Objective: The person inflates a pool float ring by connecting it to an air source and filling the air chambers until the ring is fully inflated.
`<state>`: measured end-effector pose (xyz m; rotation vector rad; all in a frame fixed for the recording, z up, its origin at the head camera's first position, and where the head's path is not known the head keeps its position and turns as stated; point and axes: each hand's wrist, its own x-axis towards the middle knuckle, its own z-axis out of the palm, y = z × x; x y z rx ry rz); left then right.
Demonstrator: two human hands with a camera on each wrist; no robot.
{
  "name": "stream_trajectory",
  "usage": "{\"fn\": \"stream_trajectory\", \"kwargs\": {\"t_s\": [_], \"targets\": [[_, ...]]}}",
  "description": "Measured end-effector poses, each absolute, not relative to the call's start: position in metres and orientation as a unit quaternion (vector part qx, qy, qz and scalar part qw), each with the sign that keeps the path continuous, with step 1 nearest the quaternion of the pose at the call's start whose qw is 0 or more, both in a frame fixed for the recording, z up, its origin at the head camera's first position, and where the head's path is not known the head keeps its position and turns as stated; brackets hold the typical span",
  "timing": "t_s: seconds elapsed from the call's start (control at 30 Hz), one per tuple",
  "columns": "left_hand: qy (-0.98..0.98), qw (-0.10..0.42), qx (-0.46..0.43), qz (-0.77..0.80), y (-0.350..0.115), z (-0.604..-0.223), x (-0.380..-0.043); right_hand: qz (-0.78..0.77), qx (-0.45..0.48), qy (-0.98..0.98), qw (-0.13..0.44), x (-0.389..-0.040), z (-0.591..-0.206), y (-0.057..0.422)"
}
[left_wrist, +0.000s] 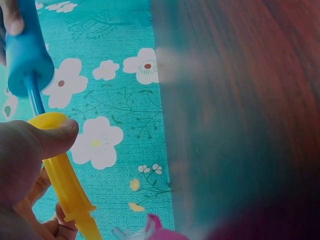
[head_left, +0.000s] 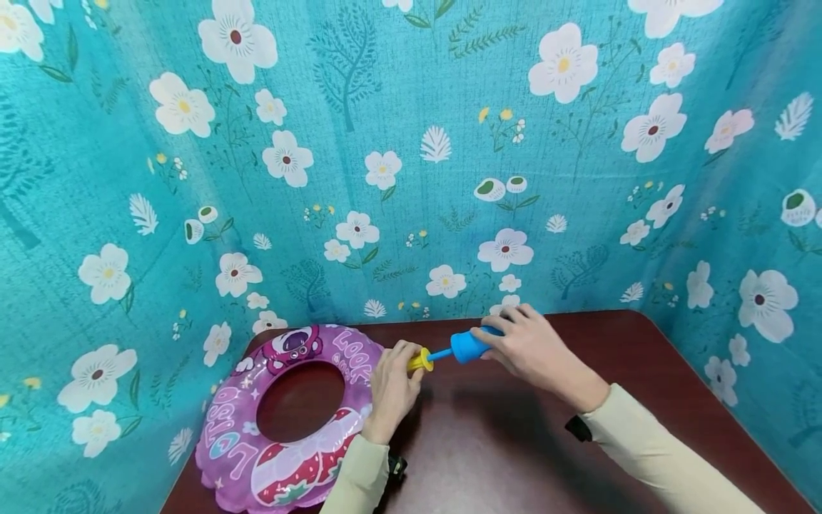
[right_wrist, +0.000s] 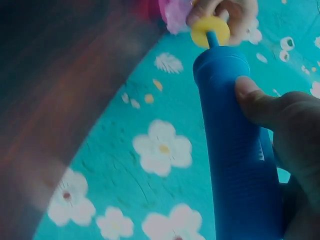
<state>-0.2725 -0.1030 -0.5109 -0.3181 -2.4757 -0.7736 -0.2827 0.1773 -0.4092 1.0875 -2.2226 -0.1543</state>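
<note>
Both hands hold a hand pump above the table. My right hand point(head_left: 533, 350) grips its blue cylinder point(right_wrist: 237, 150), thumb laid along the side near the front end. From that end a thin blue rod point(head_left: 440, 354) runs to the yellow end piece point(left_wrist: 70, 182), which has a round flange and narrows toward its tip. My left hand point(head_left: 393, 378) pinches this yellow piece, its thumb pressed by the flange. Left of the pump lies an inflated purple swim ring point(head_left: 225, 407) with strawberry and bear prints; the left hand and forearm overlap its right side in the head view.
The dark red-brown table point(head_left: 501, 428) has a glossy top and a rounded far right corner. A turquoise flowered curtain point(head_left: 411, 178) stands right behind its back edge and wraps round both sides.
</note>
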Motion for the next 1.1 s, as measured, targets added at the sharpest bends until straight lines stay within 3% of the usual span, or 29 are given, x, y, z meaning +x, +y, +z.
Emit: {"fn": "stream_trajectory", "kwargs": {"t_s": [0.2, 0.6, 1.1], "targets": [[-0.910, 0.281, -0.123, -0.280, -0.102, -0.517, -0.271, -0.047, 0.421, -0.853, 0.305, -0.287, -0.429, 0.149], [-0.911, 0.268, -0.120, -0.290, -0.102, -0.509, -0.269, -0.041, 0.416, -0.860, 0.291, -0.289, -0.434, 0.129], [-0.919, 0.208, -0.109, -0.315, -0.124, -0.495, -0.257, -0.057, 0.413, -0.873, 0.252, -0.293, -0.431, 0.125]]}}
